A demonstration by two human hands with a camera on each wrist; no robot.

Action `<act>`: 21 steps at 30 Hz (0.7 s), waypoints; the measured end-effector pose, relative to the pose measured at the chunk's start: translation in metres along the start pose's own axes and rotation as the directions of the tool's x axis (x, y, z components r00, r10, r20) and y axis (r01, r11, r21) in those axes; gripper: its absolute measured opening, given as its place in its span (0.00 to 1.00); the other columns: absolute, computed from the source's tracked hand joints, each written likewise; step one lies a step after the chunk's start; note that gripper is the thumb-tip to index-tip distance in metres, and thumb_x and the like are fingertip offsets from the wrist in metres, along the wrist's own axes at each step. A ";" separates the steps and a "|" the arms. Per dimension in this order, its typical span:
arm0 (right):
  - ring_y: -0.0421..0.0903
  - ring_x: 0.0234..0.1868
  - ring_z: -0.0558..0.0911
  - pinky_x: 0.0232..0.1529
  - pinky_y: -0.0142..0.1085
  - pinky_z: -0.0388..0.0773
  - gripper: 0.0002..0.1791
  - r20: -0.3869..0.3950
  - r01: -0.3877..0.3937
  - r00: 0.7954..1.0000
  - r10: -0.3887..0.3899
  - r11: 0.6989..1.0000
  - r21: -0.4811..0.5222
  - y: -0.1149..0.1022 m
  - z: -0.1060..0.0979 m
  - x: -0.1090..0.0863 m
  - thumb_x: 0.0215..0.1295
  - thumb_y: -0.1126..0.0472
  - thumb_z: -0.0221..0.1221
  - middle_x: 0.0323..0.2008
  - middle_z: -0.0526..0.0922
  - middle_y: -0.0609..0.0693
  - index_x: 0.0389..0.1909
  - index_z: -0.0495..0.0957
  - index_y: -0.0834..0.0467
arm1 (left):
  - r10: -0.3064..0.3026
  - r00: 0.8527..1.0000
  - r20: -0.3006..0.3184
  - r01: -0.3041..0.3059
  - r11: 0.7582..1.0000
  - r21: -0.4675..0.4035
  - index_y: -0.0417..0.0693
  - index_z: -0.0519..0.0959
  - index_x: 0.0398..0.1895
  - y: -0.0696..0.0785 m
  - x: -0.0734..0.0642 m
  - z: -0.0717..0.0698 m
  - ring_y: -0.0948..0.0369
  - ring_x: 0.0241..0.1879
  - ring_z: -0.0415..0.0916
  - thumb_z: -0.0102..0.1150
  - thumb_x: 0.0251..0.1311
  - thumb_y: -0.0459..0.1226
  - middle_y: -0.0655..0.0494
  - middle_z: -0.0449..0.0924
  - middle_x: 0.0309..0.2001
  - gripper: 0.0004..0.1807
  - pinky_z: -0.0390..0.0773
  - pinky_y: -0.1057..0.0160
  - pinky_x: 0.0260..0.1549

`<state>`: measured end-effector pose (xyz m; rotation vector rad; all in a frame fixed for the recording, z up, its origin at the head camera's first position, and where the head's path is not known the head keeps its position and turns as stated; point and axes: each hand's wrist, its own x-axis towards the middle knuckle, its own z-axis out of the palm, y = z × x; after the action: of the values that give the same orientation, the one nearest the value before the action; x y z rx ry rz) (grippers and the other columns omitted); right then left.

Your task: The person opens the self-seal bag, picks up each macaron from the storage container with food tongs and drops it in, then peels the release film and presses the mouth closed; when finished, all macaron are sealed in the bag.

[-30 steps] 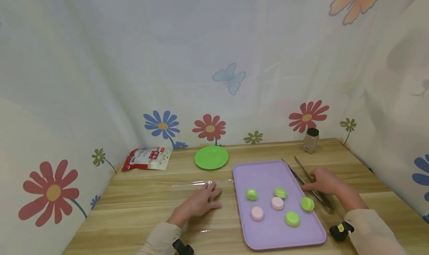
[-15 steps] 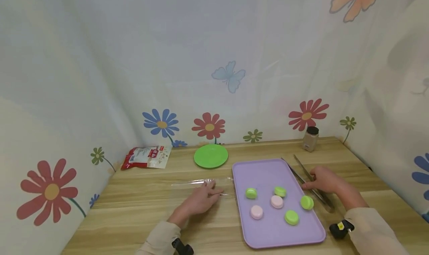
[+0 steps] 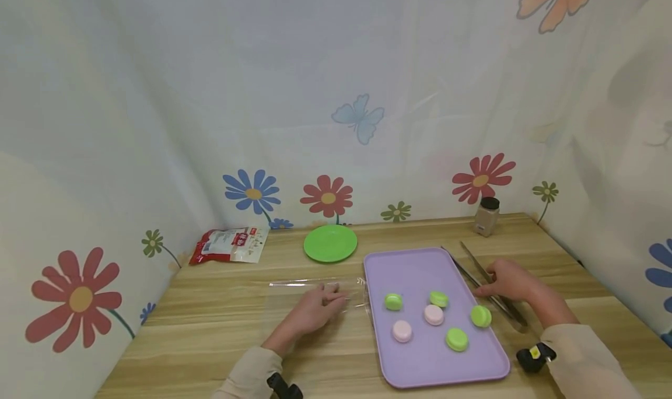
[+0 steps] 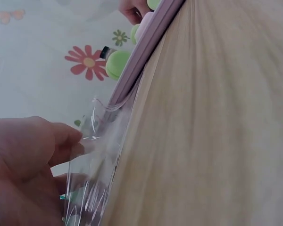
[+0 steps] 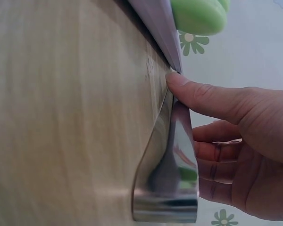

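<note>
My left hand [image 3: 311, 312] pinches a clear plastic bag [image 3: 294, 284] that lies on the table left of the tray. In the left wrist view, the bag's crinkled edge [image 4: 101, 160] stands raised at the fingertips. My right hand [image 3: 508, 282] holds metal tongs [image 3: 517, 317] on the tray's right side, thumb on one arm and fingers along the other. Their bent end [image 5: 165, 207] shows in the right wrist view. On the purple tray [image 3: 415, 270] sit several green macarons [image 3: 457, 339] and two pink macarons [image 3: 402, 331].
A green plate [image 3: 330, 244] lies at the back of the wooden table [image 3: 210, 340]. Left of it is a red and white food packet [image 3: 231, 245]. A small jar with a black lid [image 3: 487, 217] stands at the back right. Printed curtains [image 3: 294, 95] hang behind.
My left fingers have drawn together on the plastic bag, and its far edge now sits a little higher. My right hand and the tongs have barely shifted.
</note>
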<state>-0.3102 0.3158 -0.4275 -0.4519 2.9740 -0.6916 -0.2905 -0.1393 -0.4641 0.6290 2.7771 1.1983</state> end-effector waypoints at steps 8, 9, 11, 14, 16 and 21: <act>0.45 0.25 0.68 0.27 0.38 0.65 0.21 0.015 -0.015 1.000 0.015 1.000 -0.018 -0.001 -0.003 -0.001 0.54 0.53 0.74 0.21 0.68 0.47 0.27 0.76 0.65 | -0.024 0.998 -0.055 0.019 0.996 -0.088 0.47 0.85 0.53 0.000 0.001 0.003 0.35 0.72 0.54 0.59 0.70 0.42 0.41 0.70 0.67 0.14 0.50 0.36 0.70; 0.45 0.25 0.68 0.27 0.38 0.67 0.21 0.018 -0.018 1.000 0.018 1.000 -0.020 -0.001 -0.003 0.000 0.54 0.53 0.74 0.22 0.70 0.48 0.29 0.77 0.67 | -0.031 0.997 -0.073 0.023 0.993 -0.114 0.47 0.86 0.52 -0.001 0.002 0.003 0.37 0.71 0.56 0.62 0.68 0.41 0.42 0.71 0.67 0.14 0.52 0.38 0.70; 0.47 0.27 0.71 0.29 0.40 0.70 0.24 0.022 -0.022 1.000 0.022 0.999 -0.024 -0.001 -0.005 0.000 0.54 0.53 0.74 0.24 0.74 0.50 0.33 0.78 0.70 | -0.050 0.993 -0.107 0.031 0.986 -0.164 0.45 0.86 0.49 -0.001 0.003 0.004 0.40 0.70 0.61 0.65 0.65 0.39 0.43 0.72 0.65 0.13 0.55 0.41 0.70; 0.50 0.31 0.75 0.33 0.45 0.77 0.28 0.028 -0.025 0.999 0.025 0.999 -0.024 0.000 -0.008 0.000 0.53 0.54 0.74 0.29 0.79 0.56 0.38 0.78 0.76 | -0.063 0.988 -0.140 0.037 0.983 -0.180 0.46 0.87 0.47 -0.001 0.005 0.005 0.44 0.68 0.66 0.66 0.64 0.40 0.44 0.74 0.64 0.12 0.59 0.44 0.69; 0.50 0.30 0.76 0.32 0.45 0.77 0.26 0.033 -0.034 0.999 0.035 0.999 -0.011 0.000 -0.009 -0.001 0.53 0.55 0.74 0.29 0.80 0.55 0.37 0.78 0.75 | -0.039 0.986 -0.161 0.015 0.988 -0.151 0.45 0.87 0.46 -0.001 0.006 0.005 0.43 0.66 0.68 0.66 0.64 0.40 0.43 0.74 0.64 0.11 0.62 0.43 0.68; 0.42 0.21 0.64 0.22 0.35 0.62 0.18 0.039 -0.029 0.999 0.027 0.999 0.033 0.004 -0.009 -0.005 0.51 0.60 0.73 0.18 0.65 0.44 0.21 0.72 0.62 | 0.005 0.964 -0.265 -0.039 0.991 -0.125 0.42 0.88 0.44 -0.002 0.008 0.004 0.43 0.64 0.71 0.66 0.64 0.38 0.43 0.77 0.61 0.11 0.67 0.45 0.65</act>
<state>-0.3077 0.3238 -0.4215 -0.4157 2.9218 -0.7209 -0.2980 -0.1347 -0.4672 0.5251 2.8739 1.5590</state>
